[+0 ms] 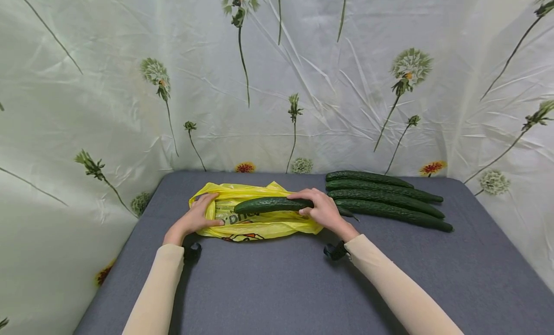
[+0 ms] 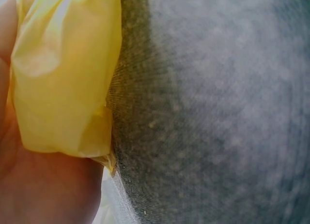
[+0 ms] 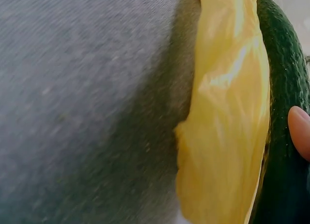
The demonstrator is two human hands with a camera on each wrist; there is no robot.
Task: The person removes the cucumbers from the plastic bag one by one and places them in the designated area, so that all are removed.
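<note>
A yellow plastic bag (image 1: 259, 231) with dark print lies spread sideways on the table, its opening facing up. My left hand (image 1: 195, 218) holds the bag's left end, thumb at the front and fingers at the back rim. Close up in the left wrist view, the crumpled yellow plastic (image 2: 63, 83) lies against this hand. With my right hand (image 1: 322, 211) I grip a long green cucumber (image 1: 264, 205) near its right part. The cucumber lies level over the bag's opening, and its thin tip shows past the hand. In the right wrist view the thumb (image 3: 300, 132) presses its bumpy skin.
Several more cucumbers (image 1: 385, 195) lie side by side at the back right, close to my right hand. The table has a grey cloth cover (image 1: 259, 287). Behind it hangs a pale curtain (image 1: 207, 84) with dandelion prints. Dark straps with small devices sit on both wrists.
</note>
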